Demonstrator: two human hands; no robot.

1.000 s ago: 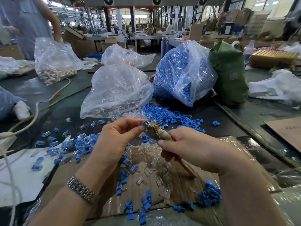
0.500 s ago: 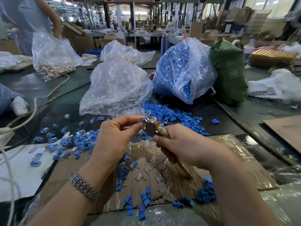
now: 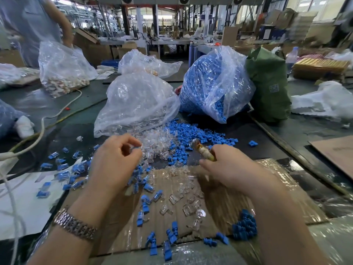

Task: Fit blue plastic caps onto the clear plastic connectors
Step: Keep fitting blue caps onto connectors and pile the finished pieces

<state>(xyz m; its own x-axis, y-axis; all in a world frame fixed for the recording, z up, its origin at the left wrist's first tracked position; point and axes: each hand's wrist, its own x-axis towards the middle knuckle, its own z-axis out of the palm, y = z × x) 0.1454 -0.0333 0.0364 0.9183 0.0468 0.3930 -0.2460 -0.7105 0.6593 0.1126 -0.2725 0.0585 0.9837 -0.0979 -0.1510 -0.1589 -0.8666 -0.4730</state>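
Cardboard worktop: right hand grips tool pointing up-left; left hand fingers curled, contents unclear.

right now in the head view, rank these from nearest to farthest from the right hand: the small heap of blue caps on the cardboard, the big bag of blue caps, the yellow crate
From the right hand:
1. Small heap of blue plastic caps, on the cardboard just below the wrist.
2. Big clear bag of blue caps, across the table, ahead.
3. Yellow slatted crate, far back at the right.
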